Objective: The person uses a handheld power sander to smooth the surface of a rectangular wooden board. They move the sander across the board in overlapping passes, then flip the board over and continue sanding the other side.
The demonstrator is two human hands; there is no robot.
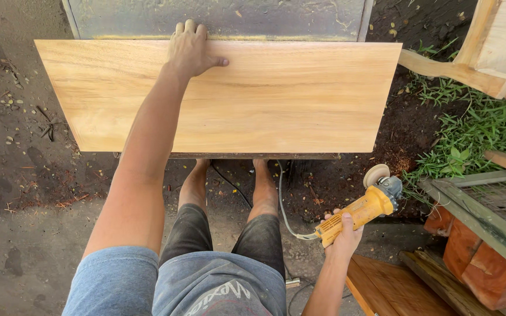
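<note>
A wide, pale wooden board (276,99) lies flat in front of me, its grain running left to right. My left hand (190,48) rests on its far edge, fingers curled over the rim and thumb spread on the top face. Lower right, my right hand (342,234) grips the handle of a yellow angle grinder (361,212). Its sanding disc (376,174) points up and away, held off the board beside its right end. The grinder's cable (282,199) trails down toward my legs.
A grey metal panel (218,17) lies beyond the board. Carved wooden furniture parts (487,52) stand upper right. Grass (475,134), a wire-mesh frame (493,199), reddish blocks (475,263) and planks (393,287) crowd the right side. Bare dirt and concrete lie at left.
</note>
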